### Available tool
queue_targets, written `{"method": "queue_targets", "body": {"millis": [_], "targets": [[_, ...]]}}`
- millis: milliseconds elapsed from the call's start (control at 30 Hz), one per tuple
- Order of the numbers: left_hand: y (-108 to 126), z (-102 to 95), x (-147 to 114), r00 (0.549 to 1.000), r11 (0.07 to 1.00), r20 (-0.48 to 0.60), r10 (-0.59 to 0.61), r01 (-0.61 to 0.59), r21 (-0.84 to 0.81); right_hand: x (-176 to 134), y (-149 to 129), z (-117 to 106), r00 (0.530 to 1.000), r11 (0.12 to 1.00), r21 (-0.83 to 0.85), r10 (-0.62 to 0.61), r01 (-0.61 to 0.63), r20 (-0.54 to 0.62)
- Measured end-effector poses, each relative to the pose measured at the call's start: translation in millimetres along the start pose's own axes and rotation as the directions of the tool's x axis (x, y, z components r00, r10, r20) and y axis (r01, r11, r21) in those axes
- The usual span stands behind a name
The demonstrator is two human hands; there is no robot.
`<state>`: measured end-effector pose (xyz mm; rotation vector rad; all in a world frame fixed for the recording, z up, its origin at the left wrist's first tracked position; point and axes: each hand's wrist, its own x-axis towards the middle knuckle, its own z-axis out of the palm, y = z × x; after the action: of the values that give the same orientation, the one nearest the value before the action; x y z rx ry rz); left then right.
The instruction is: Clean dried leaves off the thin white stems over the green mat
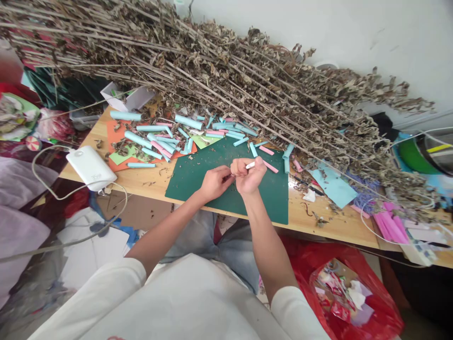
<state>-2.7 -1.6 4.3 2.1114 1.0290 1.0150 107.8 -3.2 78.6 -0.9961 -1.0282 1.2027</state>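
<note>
Over the green cutting mat (198, 174), my two hands meet with their fingertips close together. My right hand (247, 175) is closed around a slim white stick (250, 165); only one short end of it shows beside the thumb, so its kind is unclear. The fingers of my left hand (216, 183) are pinched together against the right hand's fingers, and whatever they grip is hidden. Just beyond the hands lie rolled blue paper tubes (188, 122) and a few pink ones (270, 166), some on the mat's far edge.
Dried leafy stalks (212, 71) cover the back of the table (332, 226). A white power bank (90, 167) with a cable sits at left. Blue paper (334, 184) and pink rolls (389, 224) lie at right. A red rubbish bag (375, 293) stands below the right edge.
</note>
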Motion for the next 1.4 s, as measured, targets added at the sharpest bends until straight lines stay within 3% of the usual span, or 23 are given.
{"method": "queue_targets", "body": {"millis": [133, 333, 500, 633, 1067, 1400], "targets": [[3, -1.6, 0, 1.000, 1.000, -0.015, -0.013, 0.013, -0.007, 3, -11, -3, 0.999, 0.998, 0.062, 0.006, -0.009, 0.037], [4, -1.2, 0, 0.999, 0.999, -0.032, -0.019, 0.017, -0.048, 0, -32, -8, 0.998, 0.997, 0.048, -0.067, 0.067, -0.013], [4, -2.7, 0, 1.000, 0.999, -0.009, -0.020, 0.020, -0.031, -2, -17, -4, 0.998, 0.993, 0.107, -0.049, 0.044, 0.044], [4, -3.1, 0, 1.000, 1.000, 0.004, -0.018, 0.018, -0.021, -3, -8, -4, 1.000, 0.996, 0.089, -0.011, 0.010, 0.021], [2, -2.3, -1, 1.000, 0.999, -0.012, -0.021, 0.020, -0.033, -3, -14, -1, 0.998, 0.992, 0.123, -0.020, 0.012, 0.066], [4, -0.8, 0, 1.000, 0.997, -0.026, -0.013, 0.011, -0.082, -4, -20, -6, 0.999, 0.995, 0.086, -0.044, 0.043, 0.005]]}}
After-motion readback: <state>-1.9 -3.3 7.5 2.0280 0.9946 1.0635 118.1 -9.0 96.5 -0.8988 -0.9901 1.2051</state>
